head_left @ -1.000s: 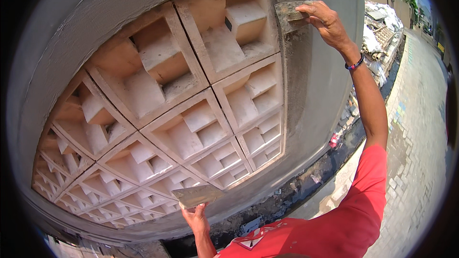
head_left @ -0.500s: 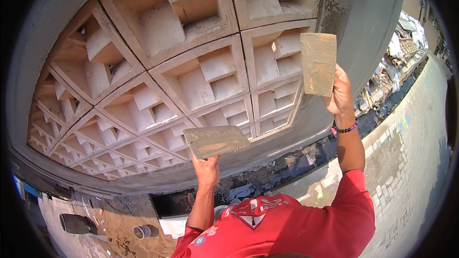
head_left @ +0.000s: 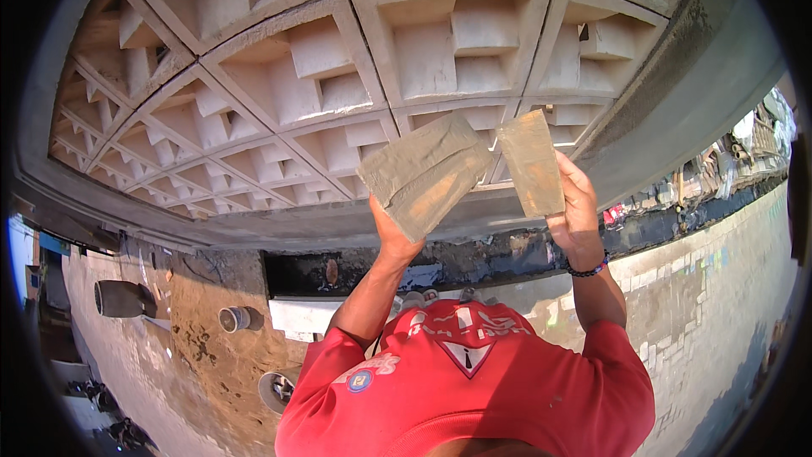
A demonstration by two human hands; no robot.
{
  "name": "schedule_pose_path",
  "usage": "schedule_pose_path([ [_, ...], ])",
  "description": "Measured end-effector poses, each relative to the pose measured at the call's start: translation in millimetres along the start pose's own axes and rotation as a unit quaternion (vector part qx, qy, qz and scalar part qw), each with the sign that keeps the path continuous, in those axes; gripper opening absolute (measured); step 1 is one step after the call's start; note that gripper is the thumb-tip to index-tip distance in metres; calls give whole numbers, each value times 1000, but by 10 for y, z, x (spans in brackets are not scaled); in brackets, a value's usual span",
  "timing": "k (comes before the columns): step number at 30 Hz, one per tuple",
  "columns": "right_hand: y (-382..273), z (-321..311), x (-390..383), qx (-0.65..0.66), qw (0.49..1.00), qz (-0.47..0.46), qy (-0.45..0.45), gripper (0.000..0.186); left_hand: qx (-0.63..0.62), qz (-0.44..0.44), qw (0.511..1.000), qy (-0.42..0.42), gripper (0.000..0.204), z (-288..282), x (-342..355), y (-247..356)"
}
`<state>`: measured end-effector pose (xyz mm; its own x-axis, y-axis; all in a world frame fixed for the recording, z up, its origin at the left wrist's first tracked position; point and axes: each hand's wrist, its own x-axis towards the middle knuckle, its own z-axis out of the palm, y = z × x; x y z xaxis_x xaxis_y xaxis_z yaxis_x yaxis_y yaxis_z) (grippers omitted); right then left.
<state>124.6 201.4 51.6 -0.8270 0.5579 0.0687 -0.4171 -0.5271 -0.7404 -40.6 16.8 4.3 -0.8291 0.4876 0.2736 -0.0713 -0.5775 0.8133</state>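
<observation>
Pale blockwork [head_left: 484, 32] stands behind both hands [head_left: 396, 235] [head_left: 578, 207], closed on rectangular plates [head_left: 427, 176] [head_left: 531, 165] smeared grey-brown.

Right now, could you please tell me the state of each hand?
Left hand: closed on a wider smeared plate.
Right hand: closed on a narrower smeared plate.

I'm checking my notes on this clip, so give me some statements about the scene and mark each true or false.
1. The left hand holds the larger flat plate, the right hand the smaller plate. True.
2. Both plates are spotless. False: both look smeared grey-brown.
3. A band circles the left wrist. False: the bracelet is on the right.
4. The clothing is blue. False: the shirt is red.
5. The wall blocks have recesses. True.
</observation>
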Motion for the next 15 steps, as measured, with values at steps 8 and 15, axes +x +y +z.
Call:
schedule_pose_path([
  [8,499,172,-272,79,995,58,32,35,72,103,992,15,61,-52,-19,-5],
  [15,672,177,-348,161,978,127,34,33,86,86,992,29,70,-168,-9,-89],
])
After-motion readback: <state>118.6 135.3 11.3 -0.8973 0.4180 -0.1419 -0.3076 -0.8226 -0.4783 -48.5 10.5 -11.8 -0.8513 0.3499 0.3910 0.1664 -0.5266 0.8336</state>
